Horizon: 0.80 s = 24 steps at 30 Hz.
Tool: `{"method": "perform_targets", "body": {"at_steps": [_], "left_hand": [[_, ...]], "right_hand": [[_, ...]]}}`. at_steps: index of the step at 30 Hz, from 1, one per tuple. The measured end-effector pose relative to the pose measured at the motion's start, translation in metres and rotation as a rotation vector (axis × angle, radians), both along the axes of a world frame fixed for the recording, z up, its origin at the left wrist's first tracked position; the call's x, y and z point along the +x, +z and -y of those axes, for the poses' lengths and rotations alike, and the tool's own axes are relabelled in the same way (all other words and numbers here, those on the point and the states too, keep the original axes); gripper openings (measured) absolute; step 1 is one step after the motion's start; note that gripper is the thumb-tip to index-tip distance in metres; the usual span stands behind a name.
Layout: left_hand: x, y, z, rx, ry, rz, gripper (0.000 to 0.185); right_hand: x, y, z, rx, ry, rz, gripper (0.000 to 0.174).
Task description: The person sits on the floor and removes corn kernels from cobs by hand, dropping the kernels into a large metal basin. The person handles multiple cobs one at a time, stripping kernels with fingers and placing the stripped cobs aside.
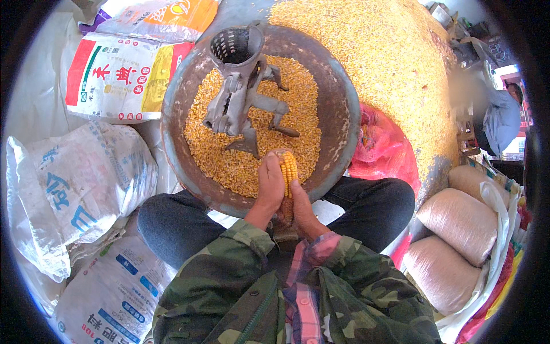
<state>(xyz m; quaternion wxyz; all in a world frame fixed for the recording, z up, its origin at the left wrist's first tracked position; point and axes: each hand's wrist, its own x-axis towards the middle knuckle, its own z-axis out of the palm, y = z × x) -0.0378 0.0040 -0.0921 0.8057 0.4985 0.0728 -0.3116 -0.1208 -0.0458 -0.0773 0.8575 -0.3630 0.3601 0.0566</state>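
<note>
Both my hands are closed around one corn cob (289, 172), held above the near edge of a round, worn metal basin (339, 129). Yellow kernels cover the cob's far part; its near end looks reddish and bare of kernels. My left hand (270, 182) wraps its left side, and my right hand (303, 210) grips the lower right, thumb along it. Loose corn kernels (296, 77) lie in the basin. Among them stands a hand-cranked cast-metal corn sheller (234, 90), with a perforated funnel (236, 45) on top and a crank handle (285, 130) pointing right.
A large heap of kernels (365, 56) spreads behind and right. A red mesh bag (382, 146) touches the basin's right side. Printed woven sacks (124, 77) line the left, with a white sack (94, 167) nearer. Filled bags (457, 219) sit at right. Another person (500, 116) is at far right.
</note>
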Motion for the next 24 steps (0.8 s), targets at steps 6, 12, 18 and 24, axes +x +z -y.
{"method": "perform_targets", "body": {"at_steps": [6, 12, 18, 24], "left_hand": [[0.003, -0.008, 0.005, 0.178, 0.039, 0.203, 0.036], [0.0, 0.012, 0.002, 0.039, 0.03, 0.099, 0.037], [0.004, 0.015, 0.003, -0.022, -0.006, -0.08, 0.04], [-0.002, 0.012, 0.009, 0.123, -0.03, 0.1, 0.045]], "right_hand": [[0.0, -0.006, 0.005, -0.291, 0.105, 0.041, 0.043], [0.0, -0.004, -0.001, -0.199, 0.024, 0.035, 0.042], [0.002, 0.005, -0.002, -0.309, 0.048, 0.009, 0.045], [-0.004, -0.009, 0.003, -0.504, 0.071, -0.012, 0.046]]}}
